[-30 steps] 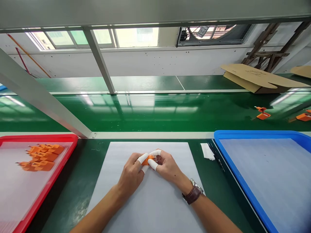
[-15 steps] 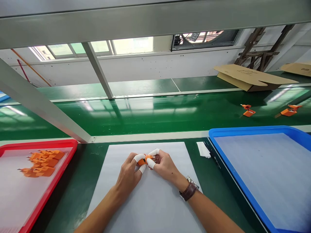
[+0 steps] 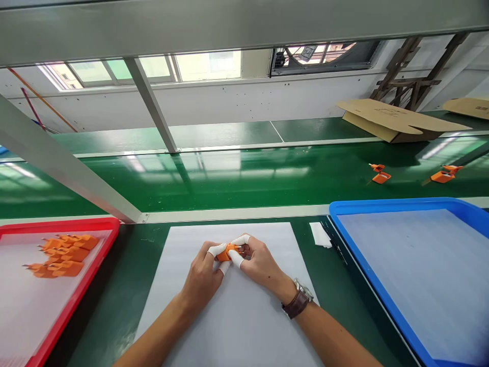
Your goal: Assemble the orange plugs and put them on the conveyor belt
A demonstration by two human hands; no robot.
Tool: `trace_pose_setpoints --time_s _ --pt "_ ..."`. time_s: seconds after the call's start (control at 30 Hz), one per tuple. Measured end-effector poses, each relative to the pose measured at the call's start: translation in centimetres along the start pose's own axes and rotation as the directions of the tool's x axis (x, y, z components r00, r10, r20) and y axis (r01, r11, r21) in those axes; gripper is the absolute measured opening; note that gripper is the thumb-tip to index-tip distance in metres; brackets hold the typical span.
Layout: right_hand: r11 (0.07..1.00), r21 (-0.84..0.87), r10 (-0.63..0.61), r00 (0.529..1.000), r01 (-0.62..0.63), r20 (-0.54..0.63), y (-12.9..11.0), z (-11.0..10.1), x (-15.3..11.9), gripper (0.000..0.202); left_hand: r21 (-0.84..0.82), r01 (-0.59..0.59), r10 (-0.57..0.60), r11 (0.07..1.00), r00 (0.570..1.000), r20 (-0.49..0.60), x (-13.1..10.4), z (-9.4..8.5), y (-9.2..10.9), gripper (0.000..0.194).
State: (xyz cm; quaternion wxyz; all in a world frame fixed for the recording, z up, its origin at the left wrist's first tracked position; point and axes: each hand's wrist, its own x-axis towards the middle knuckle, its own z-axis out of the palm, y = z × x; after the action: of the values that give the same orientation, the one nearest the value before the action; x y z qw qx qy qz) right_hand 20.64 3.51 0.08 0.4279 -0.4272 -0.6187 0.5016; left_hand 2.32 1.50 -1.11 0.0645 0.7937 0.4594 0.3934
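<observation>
Well apart from tray rims (image 3: 393,205), orange plug (image 3: 224,254)

The metal-pinned orange plug (image 3: 223,256) looks smooth plastic; the finger cots (image 3: 236,258) are matt; the red tray (image 3: 57,225) and blue tray (image 3: 382,205), shiny plastic; the white sheet (image 3: 244,316), smooth matt paper; the conveyor belt (image 3: 244,188) gleams from here; the table (image 3: 118,295) is duller, scuffed; the cardboard box (image 3: 397,117) matt; the watch strap (image 3: 297,305) leathery.
</observation>
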Motion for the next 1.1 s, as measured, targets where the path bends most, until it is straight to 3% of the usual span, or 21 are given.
trace_pose_setpoints --time_s 0.2,0.47,0.73,1.1 --pt "1.000 -0.023 0.011 0.998 -0.010 0.058 0.0 -0.4 0.1 0.008 0.011 0.000 0.000 1.000 1.000 -0.009 -0.2 0.2 0.0 0.034" --pt "0.992 0.087 0.074 0.988 -0.086 0.133 0.4 -0.5 0.6 0.010 -0.005 -0.046 0.046 0.999 0.999 -0.001 0.1 0.4 0.0 0.032" --pt "0.998 0.037 0.044 0.987 -0.050 0.157 0.8 -0.9 0.3 0.019 0.004 -0.045 0.045 0.999 0.999 -0.016 -0.1 0.4 0.0 0.040" --pt "0.994 0.072 0.080 0.995 -0.085 0.067 0.5 -0.2 0.0 0.020 -0.010 0.016 -0.016 1.000 0.999 -0.029 0.4 0.2 0.3 0.035"
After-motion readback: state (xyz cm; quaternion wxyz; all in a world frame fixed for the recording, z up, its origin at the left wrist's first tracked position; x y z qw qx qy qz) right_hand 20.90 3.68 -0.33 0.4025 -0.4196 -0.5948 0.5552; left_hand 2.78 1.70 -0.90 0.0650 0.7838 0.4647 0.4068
